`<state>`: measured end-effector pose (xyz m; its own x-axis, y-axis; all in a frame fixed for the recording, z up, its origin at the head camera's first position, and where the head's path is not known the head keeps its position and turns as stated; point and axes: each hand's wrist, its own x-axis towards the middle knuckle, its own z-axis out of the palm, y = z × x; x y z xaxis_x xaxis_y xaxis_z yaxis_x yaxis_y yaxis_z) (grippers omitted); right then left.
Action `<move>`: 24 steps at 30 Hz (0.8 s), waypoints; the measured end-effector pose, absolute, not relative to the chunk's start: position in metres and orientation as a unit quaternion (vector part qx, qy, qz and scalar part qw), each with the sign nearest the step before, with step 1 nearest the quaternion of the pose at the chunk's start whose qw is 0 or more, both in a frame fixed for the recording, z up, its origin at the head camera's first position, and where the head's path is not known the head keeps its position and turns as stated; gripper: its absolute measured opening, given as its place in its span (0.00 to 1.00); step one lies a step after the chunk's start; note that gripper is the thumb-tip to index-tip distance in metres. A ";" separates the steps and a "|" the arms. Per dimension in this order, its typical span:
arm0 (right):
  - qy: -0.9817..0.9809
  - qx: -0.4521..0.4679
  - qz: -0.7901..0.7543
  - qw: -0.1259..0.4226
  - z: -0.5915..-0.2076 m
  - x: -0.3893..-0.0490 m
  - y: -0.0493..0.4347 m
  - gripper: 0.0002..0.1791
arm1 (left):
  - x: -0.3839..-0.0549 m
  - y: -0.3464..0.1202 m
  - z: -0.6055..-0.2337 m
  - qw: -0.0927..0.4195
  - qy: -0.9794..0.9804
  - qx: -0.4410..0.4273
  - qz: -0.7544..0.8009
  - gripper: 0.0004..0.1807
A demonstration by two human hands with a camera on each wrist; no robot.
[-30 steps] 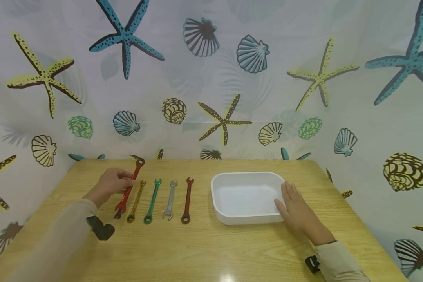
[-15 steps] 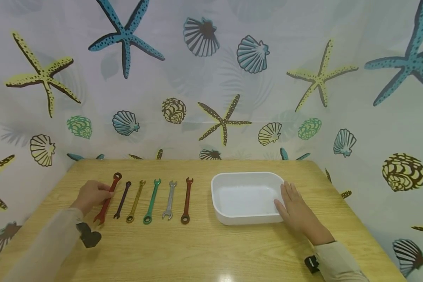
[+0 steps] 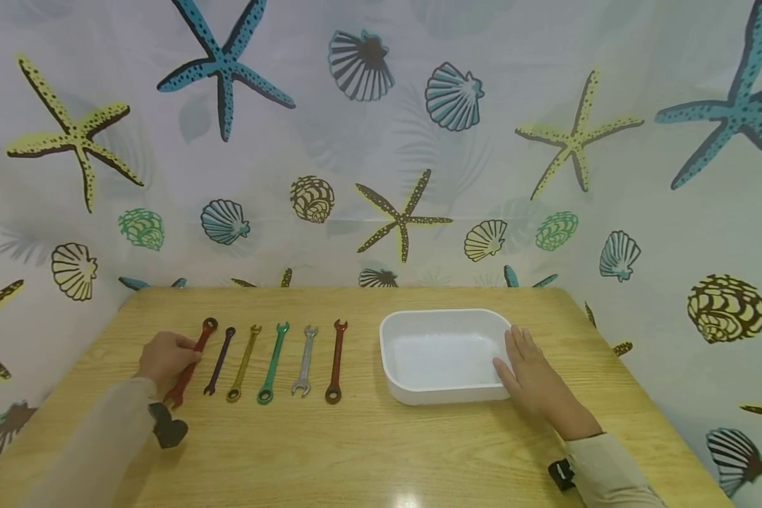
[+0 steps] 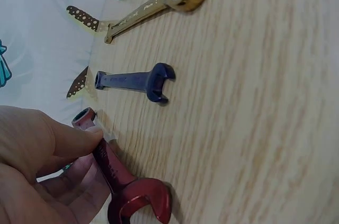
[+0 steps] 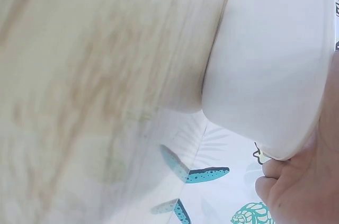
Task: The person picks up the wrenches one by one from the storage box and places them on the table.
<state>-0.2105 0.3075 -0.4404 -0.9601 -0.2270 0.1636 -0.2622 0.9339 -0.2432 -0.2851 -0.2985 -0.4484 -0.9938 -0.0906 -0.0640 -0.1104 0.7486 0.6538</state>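
Observation:
At the left end of a row of wrenches, my left hand (image 3: 166, 358) pinches a red combination wrench (image 4: 114, 168) by its shank, thumb on top. Its open end points toward me and its ring end away; it lies at or just above the tabletop. Beside it to the right lies a small purple wrench (image 3: 219, 360). My right hand (image 3: 542, 384) rests against the right rim of a white plastic tub (image 3: 419, 397), its fingers straight along the side. In the right wrist view, fingertips (image 5: 273, 168) touch the tub's rim.
A gold wrench (image 3: 244, 363), a green wrench (image 3: 273, 363), a silver wrench (image 3: 305, 360) and a darker red wrench (image 3: 336, 361) lie apart, roughly parallel, on the wooden table (image 3: 330, 451). A patterned curtain (image 3: 381, 141) stands behind and at both sides.
My left hand has carried the red wrench leftward from above the purple wrench, then down to the row's left end. The purple wrench has come into full view. My right hand and the tub stay put.

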 end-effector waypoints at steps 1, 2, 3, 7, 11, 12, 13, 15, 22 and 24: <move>-0.981 0.124 0.132 0.067 -0.440 -0.211 0.307 0.39 | -0.285 -0.298 -0.450 0.010 0.935 -0.058 0.349 0.17; -0.981 0.124 0.131 0.067 -0.441 -0.211 0.307 0.39 | -0.285 -0.297 -0.450 0.007 0.937 -0.063 0.344 0.17; -0.982 0.123 0.130 0.067 -0.441 -0.211 0.307 0.39 | -0.285 -0.296 -0.450 0.004 0.939 -0.066 0.339 0.16; -0.982 0.123 0.129 0.068 -0.441 -0.211 0.307 0.39 | -0.286 -0.294 -0.450 -0.002 0.944 -0.072 0.322 0.15; -0.981 0.123 0.132 0.067 -0.440 -0.211 0.307 0.39 | -0.287 -0.292 -0.451 -0.011 0.953 -0.060 0.296 0.15; -0.981 0.123 0.134 0.067 -0.440 -0.211 0.307 0.39 | -0.288 -0.292 -0.452 -0.014 0.956 -0.057 0.287 0.15; -0.981 0.123 0.134 0.066 -0.440 -0.211 0.307 0.39 | -0.288 -0.291 -0.453 -0.018 0.959 -0.054 0.277 0.15; -0.981 0.123 0.134 0.066 -0.440 -0.211 0.307 0.39 | -0.288 -0.291 -0.454 -0.027 0.963 -0.049 0.263 0.14; -0.982 0.120 0.129 0.067 -0.440 -0.211 0.307 0.39 | -0.283 -0.285 -0.451 -0.040 0.965 -0.054 0.254 0.11; -0.982 0.118 0.130 0.066 -0.440 -0.211 0.307 0.39 | -0.283 -0.284 -0.450 -0.039 0.965 -0.056 0.254 0.11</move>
<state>-0.2106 0.3066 -0.4396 -0.9633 -0.2152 0.1605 -0.2495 0.9384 -0.2391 -0.2831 -0.2841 -0.4499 -0.9907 -0.1278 0.0477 -0.0877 0.8644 0.4951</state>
